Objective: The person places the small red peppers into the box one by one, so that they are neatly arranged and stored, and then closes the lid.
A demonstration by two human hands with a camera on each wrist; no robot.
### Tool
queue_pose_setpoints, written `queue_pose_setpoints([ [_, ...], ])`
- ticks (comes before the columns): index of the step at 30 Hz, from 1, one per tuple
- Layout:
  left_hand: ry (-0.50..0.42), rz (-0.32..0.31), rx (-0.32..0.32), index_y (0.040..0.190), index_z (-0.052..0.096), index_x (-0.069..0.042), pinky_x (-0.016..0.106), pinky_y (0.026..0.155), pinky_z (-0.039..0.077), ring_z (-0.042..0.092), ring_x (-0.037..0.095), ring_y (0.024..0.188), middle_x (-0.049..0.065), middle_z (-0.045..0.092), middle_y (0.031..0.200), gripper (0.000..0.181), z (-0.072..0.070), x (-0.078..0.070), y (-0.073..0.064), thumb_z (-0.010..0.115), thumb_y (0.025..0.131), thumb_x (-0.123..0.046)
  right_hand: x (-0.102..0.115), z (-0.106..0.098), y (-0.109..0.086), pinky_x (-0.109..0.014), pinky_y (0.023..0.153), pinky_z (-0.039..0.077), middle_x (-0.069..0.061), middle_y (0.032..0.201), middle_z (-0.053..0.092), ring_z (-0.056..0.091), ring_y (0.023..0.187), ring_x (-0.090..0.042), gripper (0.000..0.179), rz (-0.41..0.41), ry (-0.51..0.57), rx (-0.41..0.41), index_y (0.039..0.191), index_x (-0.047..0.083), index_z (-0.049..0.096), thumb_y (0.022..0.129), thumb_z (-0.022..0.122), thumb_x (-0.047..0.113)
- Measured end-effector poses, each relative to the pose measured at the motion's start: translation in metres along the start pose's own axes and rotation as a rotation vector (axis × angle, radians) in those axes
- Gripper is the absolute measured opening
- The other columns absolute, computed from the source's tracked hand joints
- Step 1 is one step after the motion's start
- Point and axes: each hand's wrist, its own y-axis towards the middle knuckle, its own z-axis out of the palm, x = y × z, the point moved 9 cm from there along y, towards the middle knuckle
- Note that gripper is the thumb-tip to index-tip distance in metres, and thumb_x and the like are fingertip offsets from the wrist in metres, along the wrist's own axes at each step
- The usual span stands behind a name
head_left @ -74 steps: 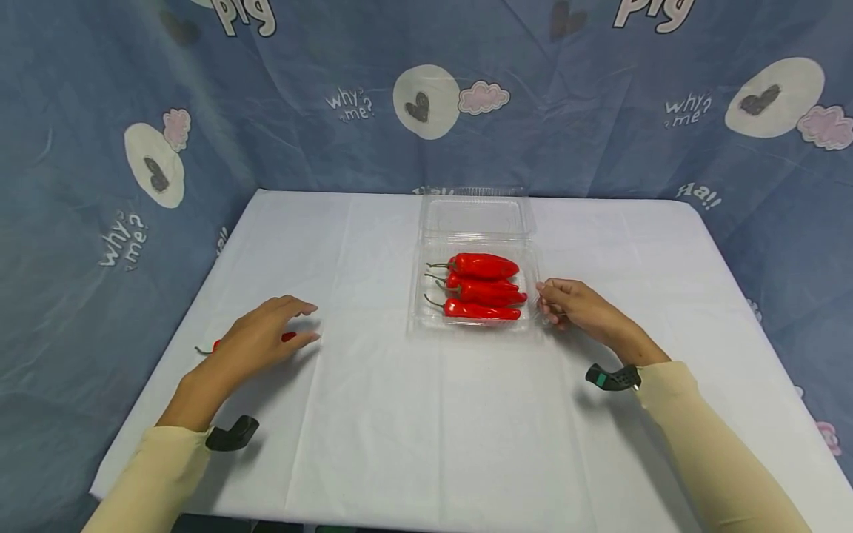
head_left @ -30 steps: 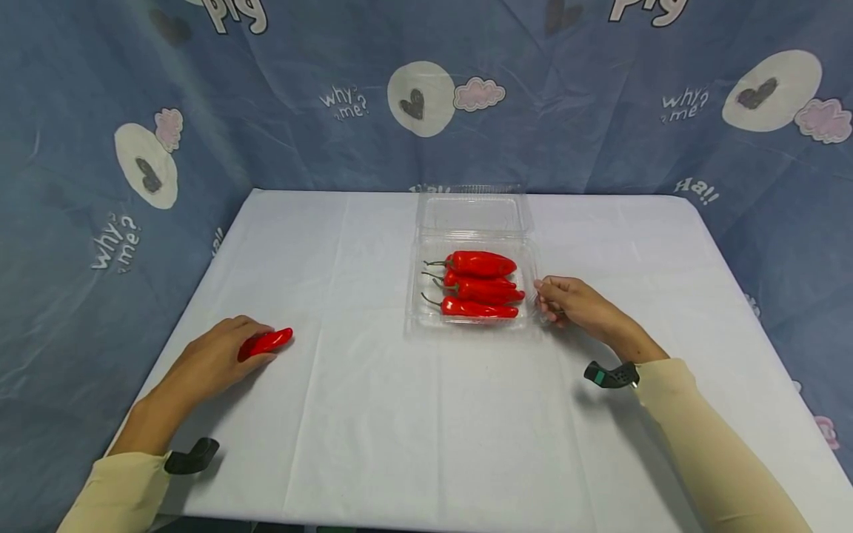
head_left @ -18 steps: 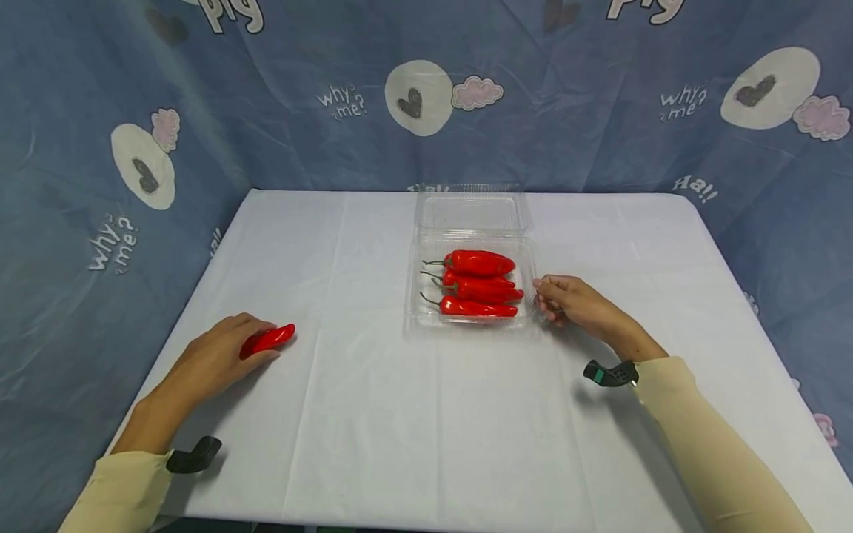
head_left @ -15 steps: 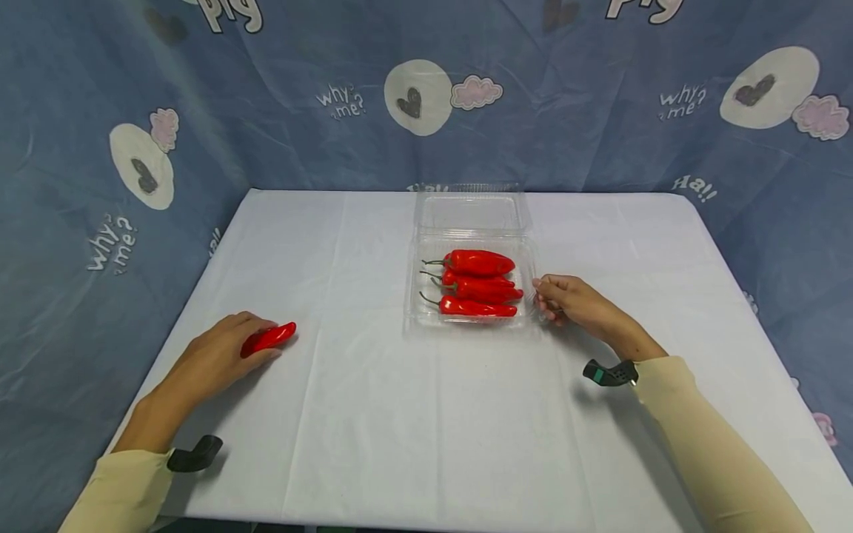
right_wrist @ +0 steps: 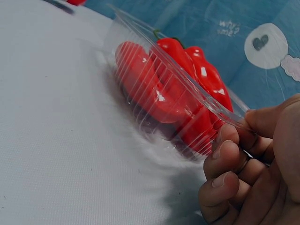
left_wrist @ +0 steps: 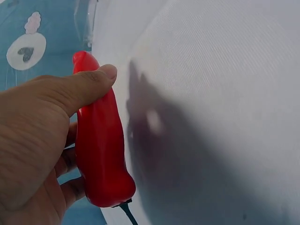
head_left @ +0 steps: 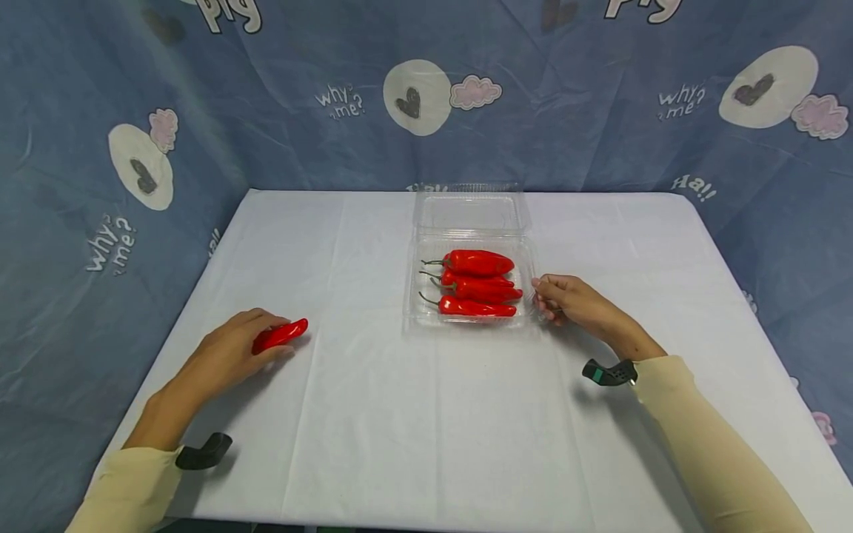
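My left hand (head_left: pixel 233 352) grips a red chili pepper (head_left: pixel 280 336) at the left side of the table. In the left wrist view, the thumb lies across this pepper (left_wrist: pixel 101 150) and the fingers are behind it; its dark green stem points down. A clear plastic clamshell box (head_left: pixel 413 296) lies with its lid raised at the table's centre back, several red peppers (head_left: pixel 481 263) inside. My right hand (head_left: pixel 566 297) pinches the box's right rim. The right wrist view shows thumb and index finger on that rim (right_wrist: pixel 220 110), the other fingers curled below.
A white cloth covers the table (head_left: pixel 426 422). Behind and beside it hangs a blue patterned curtain (head_left: pixel 320 148). The box's clear lid (head_left: pixel 472 213) leans back toward the curtain at the table's far edge.
The left hand first hovered over the pepper lying on the table, then took hold of it. Over the last half second it has moved slightly right with the pepper. The right hand stays on the box rim.
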Motion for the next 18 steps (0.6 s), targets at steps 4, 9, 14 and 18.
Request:
queue_pose_setpoints([
  [4,-0.012,0.018,-0.005,0.126,0.066,-0.012,0.052,0.079,0.058,0.057,0.028,0.100,0.011,0.063,0.117,0.047,-0.002,-0.009,0.003,0.083,0.084,-0.026,0.001,0.000,-0.001,-0.027,0.058,0.042,-0.006,0.076,0.052,0.049,0.066,-0.015,0.035,0.001,-0.001,-0.005,0.095,-0.003,0.050,0.109,0.045,0.030],
  [9,-0.045,0.034,0.011,0.129,0.064,-0.013,0.051,0.080,0.058,0.056,0.028,0.103,0.010,0.062,0.121,0.048,-0.001,-0.020,0.008,0.082,0.085,-0.024,0.000,-0.001,-0.001,-0.027,0.058,0.042,-0.006,0.076,0.052,0.049,0.066,-0.015,0.036,0.000,0.001,-0.005,0.095,-0.003,0.050,0.109,0.046,0.031],
  [14,-0.054,0.079,-0.015,0.127,0.065,-0.014,0.049,0.079,0.058,0.057,0.026,0.101,0.008,0.062,0.118,0.047,-0.001,-0.033,0.012,0.082,0.085,-0.024,-0.001,0.000,0.000,-0.027,0.057,0.042,-0.006,0.076,0.052,0.049,0.066,-0.014,0.036,-0.005,0.009,-0.001,0.095,-0.003,0.050,0.109,0.046,0.031],
  [18,-0.057,0.115,-0.045,0.124,0.066,-0.017,0.045,0.077,0.057,0.057,0.022,0.098,0.004,0.063,0.115,0.044,-0.002,-0.043,0.016,0.083,0.084,-0.024,-0.001,0.000,0.001,-0.027,0.057,0.041,-0.005,0.076,0.052,0.049,0.066,-0.014,0.037,-0.009,0.013,0.001,0.095,-0.002,0.050,0.108,0.046,0.032],
])
